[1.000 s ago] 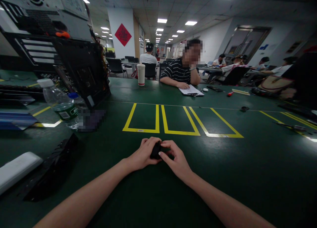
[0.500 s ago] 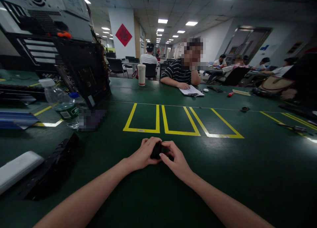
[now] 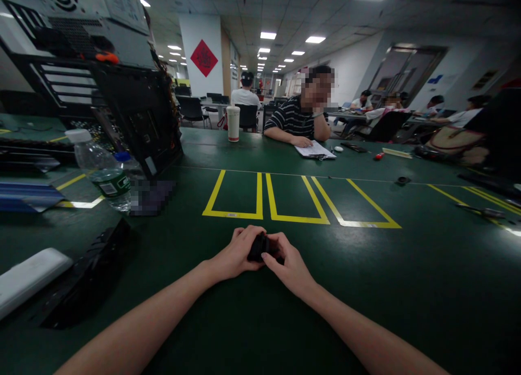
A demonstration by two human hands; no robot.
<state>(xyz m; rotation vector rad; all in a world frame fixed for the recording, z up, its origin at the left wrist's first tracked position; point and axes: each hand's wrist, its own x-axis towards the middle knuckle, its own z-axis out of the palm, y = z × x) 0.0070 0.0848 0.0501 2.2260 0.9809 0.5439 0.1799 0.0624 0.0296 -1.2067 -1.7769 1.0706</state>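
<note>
A small black object (image 3: 258,249) sits between my hands, low over the green tabletop, in front of the yellow tape outlines. Its kind is hard to make out because my fingers cover much of it. My left hand (image 3: 239,251) wraps round its left side and top. From the right, the thumb and fingers of my right hand (image 3: 288,261) close on its other side.
On the left stand an open computer case (image 3: 134,109), a water bottle (image 3: 108,174), a long black part (image 3: 89,272) and a white block (image 3: 35,280). Across the green table (image 3: 366,288) sits a person (image 3: 297,117) with a clipboard (image 3: 315,150). A white cup (image 3: 233,124) stands farther back.
My hands stay in nearly the same place, with only a slight shift of the right fingers about the black object. The person opposite has barely moved.
</note>
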